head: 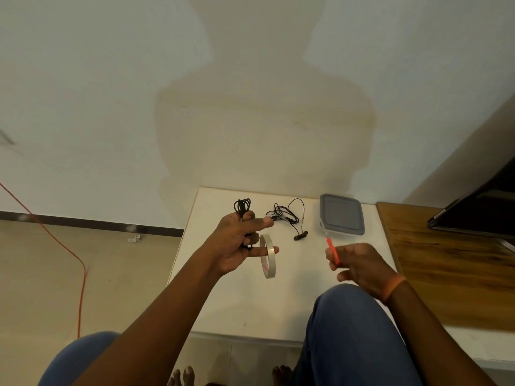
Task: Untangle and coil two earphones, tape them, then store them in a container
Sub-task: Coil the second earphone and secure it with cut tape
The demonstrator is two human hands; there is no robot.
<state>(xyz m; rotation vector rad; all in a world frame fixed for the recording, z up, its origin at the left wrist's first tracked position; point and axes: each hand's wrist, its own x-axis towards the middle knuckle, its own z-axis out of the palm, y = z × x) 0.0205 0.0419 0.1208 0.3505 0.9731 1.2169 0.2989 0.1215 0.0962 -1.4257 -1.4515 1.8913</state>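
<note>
A white worktop (239, 296) stands against the wall, with a wooden surface (446, 274) adjoining it on the right. At the far right corner of the white worktop sits a clear container (342, 214) with its grey lid on. To the left of the container, at the far edge, a loose black earphone (287, 215) lies in a tangle, its plug end trailing nearer. The left hand (237, 240) is raised above the worktop's left part; its fingers are curled round a coiled black earphone (243, 207), whose loops stick out on the far side of the fist, while a roll of clear tape (268, 256) hangs on one outstretched finger of that hand. The right hand (359, 267), nearer and to the right, just this side of the container, pinches a thin orange-red tool (333, 250) between curled fingers; what kind of tool it is I cannot tell.
</note>
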